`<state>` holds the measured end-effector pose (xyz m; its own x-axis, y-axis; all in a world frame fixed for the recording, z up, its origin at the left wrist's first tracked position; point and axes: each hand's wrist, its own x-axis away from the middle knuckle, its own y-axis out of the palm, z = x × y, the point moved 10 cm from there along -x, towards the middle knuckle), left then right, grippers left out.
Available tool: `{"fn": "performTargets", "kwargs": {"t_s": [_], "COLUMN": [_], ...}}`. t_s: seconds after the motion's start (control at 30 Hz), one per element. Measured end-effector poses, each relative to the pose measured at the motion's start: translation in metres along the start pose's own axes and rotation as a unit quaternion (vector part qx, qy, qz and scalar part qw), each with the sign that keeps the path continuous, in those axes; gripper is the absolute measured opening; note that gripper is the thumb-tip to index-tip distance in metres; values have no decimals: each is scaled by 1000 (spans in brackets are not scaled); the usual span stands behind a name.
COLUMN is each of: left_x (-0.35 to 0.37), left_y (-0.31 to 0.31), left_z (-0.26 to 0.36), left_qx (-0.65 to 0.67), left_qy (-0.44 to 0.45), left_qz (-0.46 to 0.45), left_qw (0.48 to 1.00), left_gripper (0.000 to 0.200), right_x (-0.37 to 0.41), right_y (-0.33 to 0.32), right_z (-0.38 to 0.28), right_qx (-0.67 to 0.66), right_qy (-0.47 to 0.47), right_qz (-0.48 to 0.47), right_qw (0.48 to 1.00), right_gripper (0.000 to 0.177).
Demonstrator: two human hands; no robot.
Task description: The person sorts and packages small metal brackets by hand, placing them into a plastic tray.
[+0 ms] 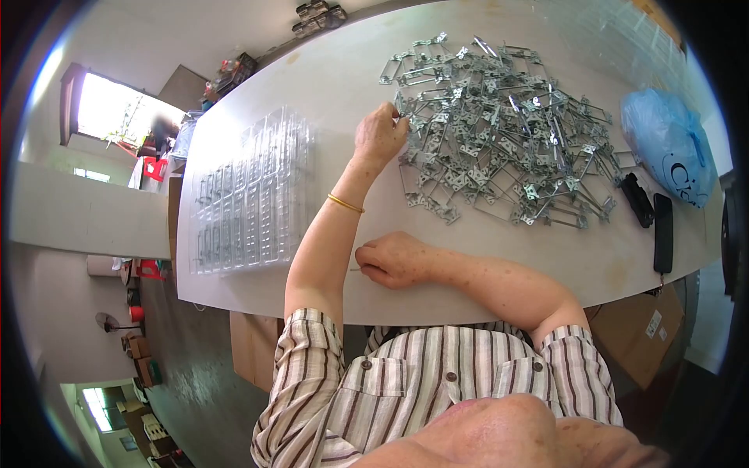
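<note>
My left hand, with a gold bangle at the wrist, is at the left edge of a large pile of silvery metal brackets. Its thumb and fingers are pinched together on a metal bracket at the pile's rim. Closer to my body, my right hand rests low over the table with curled fingers. A thin, wire-like end sticks out beside those fingertips; the rest is hidden. To the left lies a clear plastic blister tray with rows of compartments, several of which seem to hold metal pieces.
The pale table has a curved front edge. At the right lie a blue plastic bag and two black objects, one of them long. More clear plastic trays are at the back right. A cardboard box stands below the table.
</note>
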<state>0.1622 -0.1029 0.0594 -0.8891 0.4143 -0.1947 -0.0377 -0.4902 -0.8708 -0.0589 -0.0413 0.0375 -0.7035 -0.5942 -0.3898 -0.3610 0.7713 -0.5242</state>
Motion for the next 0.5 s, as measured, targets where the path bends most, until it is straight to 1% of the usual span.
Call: {"fn": "performTargets", "kwargs": {"t_s": [0.17,0.27,0.37,0.5], "left_x": [-3,-3,0,22], "left_y": [1,-7,-12,-30], "left_z": [-7,-15,-17,13], "left_qx": [-11,-8,0,-21], "left_qy": [-11,-39,-10,55], "left_qz": [20,67,93,162], "left_qw": [1000,997,996,985], "left_gripper": [28,25,20,10], "right_x": [0,0,1,2], "right_y": [2,2,-2,-2], "right_z": [3,3,0,3], "right_qx": [3,-1,1,-5], "right_qy": [-3,1,-1,2], "right_qz": [1,2,3,0], "right_qw": [1000,1000,1000,1000], "right_gripper": [9,9,9,9]}}
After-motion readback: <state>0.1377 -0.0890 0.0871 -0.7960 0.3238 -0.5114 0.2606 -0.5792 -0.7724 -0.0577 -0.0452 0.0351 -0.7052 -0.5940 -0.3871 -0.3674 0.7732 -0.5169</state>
